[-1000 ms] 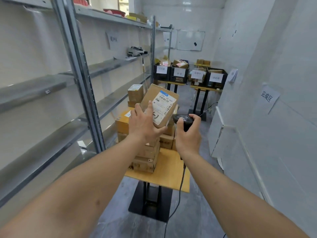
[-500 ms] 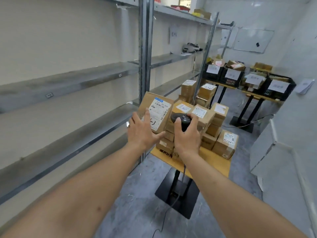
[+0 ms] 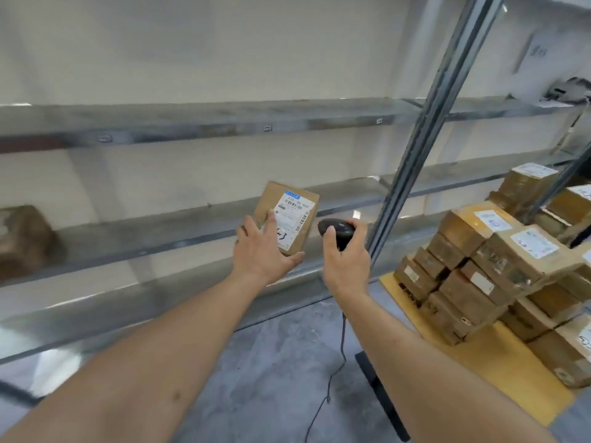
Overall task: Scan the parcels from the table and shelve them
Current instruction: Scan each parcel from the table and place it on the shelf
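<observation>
Now the left hand holds a small parcel in a curled grip, label up in front of the shelf, likely so the scanner, clasped in the right hand, can read it, while more parcels wait on the bench.

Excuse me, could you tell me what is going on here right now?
A person holds a labelled parcel in the left hand in front of the metal shelf, and grips a corded scanner in the right hand. Many more parcels are stacked on the table to the right.
</observation>
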Demonstrator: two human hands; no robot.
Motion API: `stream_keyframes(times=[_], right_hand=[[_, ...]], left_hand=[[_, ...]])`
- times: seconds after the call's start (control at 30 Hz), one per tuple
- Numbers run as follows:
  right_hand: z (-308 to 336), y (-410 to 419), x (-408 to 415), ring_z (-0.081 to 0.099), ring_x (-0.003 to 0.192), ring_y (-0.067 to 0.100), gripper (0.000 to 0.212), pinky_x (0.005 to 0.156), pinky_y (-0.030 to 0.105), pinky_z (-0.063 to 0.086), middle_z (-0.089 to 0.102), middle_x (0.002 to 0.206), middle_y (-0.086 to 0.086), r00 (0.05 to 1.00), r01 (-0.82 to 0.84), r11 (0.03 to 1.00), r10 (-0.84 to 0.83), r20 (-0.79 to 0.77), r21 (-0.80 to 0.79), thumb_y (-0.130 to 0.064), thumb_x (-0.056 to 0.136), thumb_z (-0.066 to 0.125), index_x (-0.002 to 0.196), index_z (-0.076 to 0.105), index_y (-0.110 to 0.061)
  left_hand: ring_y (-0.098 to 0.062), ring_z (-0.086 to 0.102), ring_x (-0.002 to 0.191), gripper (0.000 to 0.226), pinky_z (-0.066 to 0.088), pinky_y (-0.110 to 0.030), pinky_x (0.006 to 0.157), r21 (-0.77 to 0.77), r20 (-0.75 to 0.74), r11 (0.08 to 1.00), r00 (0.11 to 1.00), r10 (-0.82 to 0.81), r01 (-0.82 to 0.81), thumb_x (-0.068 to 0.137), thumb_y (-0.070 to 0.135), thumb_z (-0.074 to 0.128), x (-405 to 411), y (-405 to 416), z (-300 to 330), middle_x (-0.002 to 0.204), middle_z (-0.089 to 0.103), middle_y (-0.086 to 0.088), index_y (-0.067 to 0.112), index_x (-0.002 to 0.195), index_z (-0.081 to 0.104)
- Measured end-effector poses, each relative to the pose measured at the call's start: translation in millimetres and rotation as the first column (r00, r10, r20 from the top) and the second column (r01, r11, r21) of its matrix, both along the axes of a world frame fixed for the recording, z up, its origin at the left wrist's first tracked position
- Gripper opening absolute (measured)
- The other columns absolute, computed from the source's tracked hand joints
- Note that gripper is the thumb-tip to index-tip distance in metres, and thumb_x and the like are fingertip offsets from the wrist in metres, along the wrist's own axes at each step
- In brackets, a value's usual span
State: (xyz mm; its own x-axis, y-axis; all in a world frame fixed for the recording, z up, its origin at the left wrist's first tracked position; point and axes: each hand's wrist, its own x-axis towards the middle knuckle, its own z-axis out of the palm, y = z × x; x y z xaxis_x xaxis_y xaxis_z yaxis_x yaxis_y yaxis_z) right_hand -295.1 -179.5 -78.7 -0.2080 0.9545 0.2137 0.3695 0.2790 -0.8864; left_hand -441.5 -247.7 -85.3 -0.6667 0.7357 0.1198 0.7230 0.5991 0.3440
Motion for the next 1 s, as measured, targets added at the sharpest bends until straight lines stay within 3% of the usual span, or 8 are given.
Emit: stream_keyframes(times=[0.13, 0.33, 0.57, 0.77, 1.0], right_hand=[[-8, -33, -57, 0.067, 0.093, 0.015, 0.037, 0.087, 0.046, 0.058, 0.066, 0.101, -0.012, 0.993, -0.116, 0.992, 0.116, -0.007, -0.046, -0.053, 0.101, 0.053, 0.133, 0.043, -0.037], [-13, -86, -153, 0.067, 0.088, 0.014, 0.032, 0.082, 0.041, 0.057, 0.068, 0.099, -0.013, 0.968, -0.250, 0.967, 0.250, 0.000, -0.042, -0.050, 0.100, 0.054, 0.128, 0.044, -0.039], [-25, -149, -271, 0.061, 0.081, 0.000, 0.033, 0.074, 0.031, 0.044, 0.063, 0.090, -0.020, 0.954, -0.294, 0.954, 0.297, 0.032, -0.060, -0.048, 0.102, 0.054, 0.131, 0.044, -0.036], [-39, -193, -351, 0.066, 0.091, 0.021, 0.036, 0.082, 0.040, 0.055, 0.066, 0.097, -0.010, 0.917, -0.384, 0.922, 0.388, 0.097, -0.054, -0.048, 0.101, 0.055, 0.133, 0.044, -0.035], [-56, -209, -437, 0.067, 0.090, 0.027, 0.040, 0.080, 0.041, 0.055, 0.069, 0.097, -0.003, 0.875, -0.454, 0.887, 0.462, 0.146, -0.087, -0.050, 0.101, 0.054, 0.135, 0.043, -0.033]], left_hand=[[-0.038, 0.040, 0.124, 0.126, 0.045, -0.044, 0.101, -0.042, 0.011, 0.990, 0.990, 0.138, -0.138, 0.070, 0.088, 0.065, -49, -54, -9, 0.137, 0.032, -0.017, 0.024, 0.164, 0.013], [-0.038, 0.039, 0.124, 0.126, 0.043, -0.044, 0.103, -0.053, 0.043, 0.965, 0.964, 0.261, -0.258, 0.070, 0.088, 0.065, -132, -124, -19, 0.134, 0.033, -0.017, 0.022, 0.164, 0.014], [-0.039, 0.040, 0.124, 0.125, 0.046, -0.046, 0.100, -0.057, 0.063, 0.945, 0.944, 0.325, -0.322, 0.070, 0.088, 0.067, -240, -192, -29, 0.134, 0.033, -0.017, 0.023, 0.163, 0.015], [-0.040, 0.041, 0.124, 0.125, 0.045, -0.045, 0.101, -0.145, 0.088, 0.914, 0.915, 0.394, -0.379, 0.070, 0.089, 0.065, -318, -248, -45, 0.134, 0.033, -0.018, 0.023, 0.164, 0.015], [-0.039, 0.038, 0.129, 0.128, 0.043, -0.046, 0.104, -0.241, 0.172, 0.865, 0.857, 0.485, -0.441, 0.072, 0.091, 0.062, -390, -275, -68, 0.140, 0.031, -0.018, 0.022, 0.165, 0.009]])
